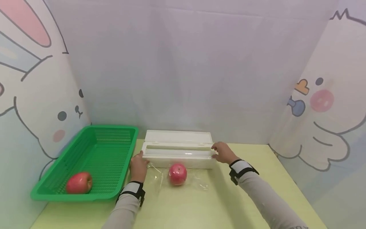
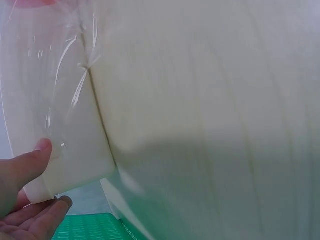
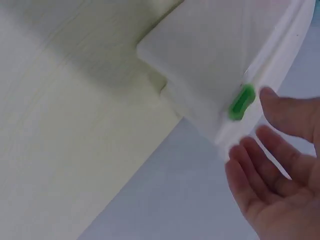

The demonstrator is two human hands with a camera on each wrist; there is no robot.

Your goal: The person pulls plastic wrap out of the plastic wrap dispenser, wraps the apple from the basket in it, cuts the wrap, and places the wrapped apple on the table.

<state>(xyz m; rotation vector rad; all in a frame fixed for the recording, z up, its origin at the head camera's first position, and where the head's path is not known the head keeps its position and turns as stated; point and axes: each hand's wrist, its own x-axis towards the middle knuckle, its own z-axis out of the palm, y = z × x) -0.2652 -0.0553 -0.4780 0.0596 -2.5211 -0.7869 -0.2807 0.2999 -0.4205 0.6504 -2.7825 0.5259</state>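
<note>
White box (image 1: 200, 163) on table (image 1: 183, 211), lid (image 1: 178, 136) raised at its back, long slot uncovered. Left hand (image 1: 138, 167) grips the box's left end: thumb on the front face, fingers curled round the end. Right hand (image 1: 226, 153) at the box's right end, thumb and fingers parted and loosely bent, thumb just beside a small green piece (image 3: 242, 103) (contact with the box: cannot tell). Front apple (image 1: 178, 174) sits before the box, near its middle. Clear film (image 1: 156, 178) spreads to both sides of that apple (over or under it, cannot tell). Left of the box, green basket (image 1: 132, 152); second apple (image 1: 78, 183) inside, at its near end.
</note>
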